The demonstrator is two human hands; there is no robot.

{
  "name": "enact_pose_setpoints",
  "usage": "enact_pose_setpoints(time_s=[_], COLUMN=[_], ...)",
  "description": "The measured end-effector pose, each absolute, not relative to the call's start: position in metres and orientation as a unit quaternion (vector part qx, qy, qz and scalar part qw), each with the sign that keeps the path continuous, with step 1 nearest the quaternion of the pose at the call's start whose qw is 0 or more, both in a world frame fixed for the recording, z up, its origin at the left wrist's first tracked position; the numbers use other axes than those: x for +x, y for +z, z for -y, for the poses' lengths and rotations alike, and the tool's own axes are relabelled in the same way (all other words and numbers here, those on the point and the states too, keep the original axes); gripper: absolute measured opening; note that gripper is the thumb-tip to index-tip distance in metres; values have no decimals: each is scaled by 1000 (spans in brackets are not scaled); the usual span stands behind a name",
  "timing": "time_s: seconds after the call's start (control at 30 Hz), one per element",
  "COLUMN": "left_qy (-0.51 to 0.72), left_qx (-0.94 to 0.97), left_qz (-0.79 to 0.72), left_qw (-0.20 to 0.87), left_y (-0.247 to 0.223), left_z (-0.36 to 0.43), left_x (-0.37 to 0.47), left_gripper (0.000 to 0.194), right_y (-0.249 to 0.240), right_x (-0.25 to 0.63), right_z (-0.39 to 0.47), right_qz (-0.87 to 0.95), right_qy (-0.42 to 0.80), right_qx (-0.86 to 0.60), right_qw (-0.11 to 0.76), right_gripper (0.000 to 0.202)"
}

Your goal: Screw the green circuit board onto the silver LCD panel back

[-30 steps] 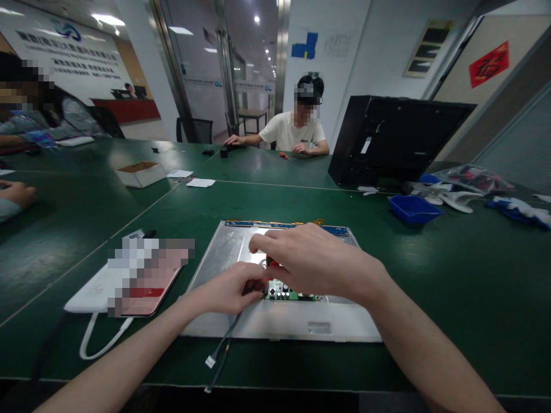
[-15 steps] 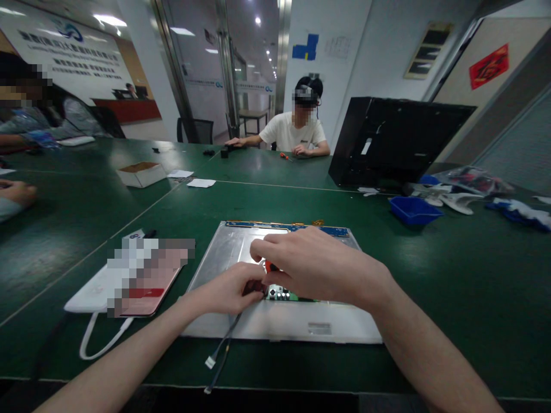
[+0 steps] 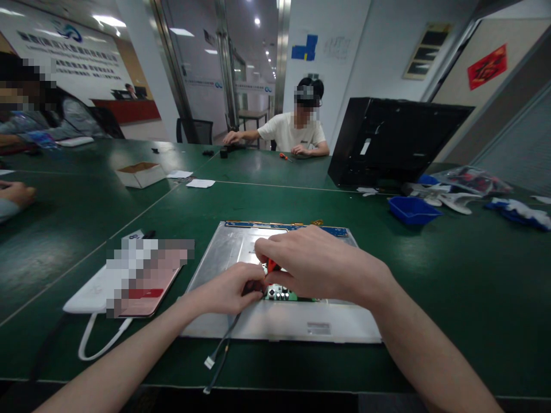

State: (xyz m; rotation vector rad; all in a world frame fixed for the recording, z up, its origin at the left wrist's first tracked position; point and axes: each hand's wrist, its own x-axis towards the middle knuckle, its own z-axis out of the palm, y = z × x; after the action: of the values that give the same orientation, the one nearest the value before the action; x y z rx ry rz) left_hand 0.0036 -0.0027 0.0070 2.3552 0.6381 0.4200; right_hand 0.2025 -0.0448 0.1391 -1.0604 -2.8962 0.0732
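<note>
A flat metal display panel [image 3: 275,324] lies on the green table, with a blue circuit strip [image 3: 258,225] along its far edge and a small green circuit board [image 3: 282,294] near its middle. My right hand [image 3: 316,261] is closed around a small red-orange tool [image 3: 271,266] above that board; the tool's tip is hidden. Touching the board's left end, my left hand [image 3: 235,285] has its fingers pinched together, and what they hold is hidden. Dark cables [image 3: 227,344] with white plugs run from under the left fingers over the panel's near edge.
To the left lie a white power bank [image 3: 86,289] and a pink phone [image 3: 159,287], joined by a white cable. Farther off are a cardboard box [image 3: 141,175], a black monitor [image 3: 396,140] and a blue tray [image 3: 414,210]. A person [image 3: 297,132] sits opposite; others are at left.
My right hand has turned slightly around the red-orange tool, and its fingertips have shifted a little right. My left hand stays in place. The person opposite has moved the outstretched hand slightly.
</note>
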Motion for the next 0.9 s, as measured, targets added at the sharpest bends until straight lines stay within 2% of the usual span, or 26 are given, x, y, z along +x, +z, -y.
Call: enact_pose_setpoints(time_s=[0.2,0.33,0.6,0.9], left_qy=[160,162,156,139], left_qx=[901,897,897,907], left_qz=[-237,-240,-252,-241], left_qw=[327,334,327,317], left_y=[5,2,4,4], left_z=[2,2,2,0], left_x=[3,2,3,2], left_gripper=[6,8,9,7], right_y=[142,143,142,139], right_x=[204,204,202,198], right_z=[47,49,47,48], right_qz=[940,946,937,927], right_qy=[32,44,17,-11], right_qx=[-338,-321,-348,-373], right_qw=[29,19,21,30], right_gripper=[5,12,5,10])
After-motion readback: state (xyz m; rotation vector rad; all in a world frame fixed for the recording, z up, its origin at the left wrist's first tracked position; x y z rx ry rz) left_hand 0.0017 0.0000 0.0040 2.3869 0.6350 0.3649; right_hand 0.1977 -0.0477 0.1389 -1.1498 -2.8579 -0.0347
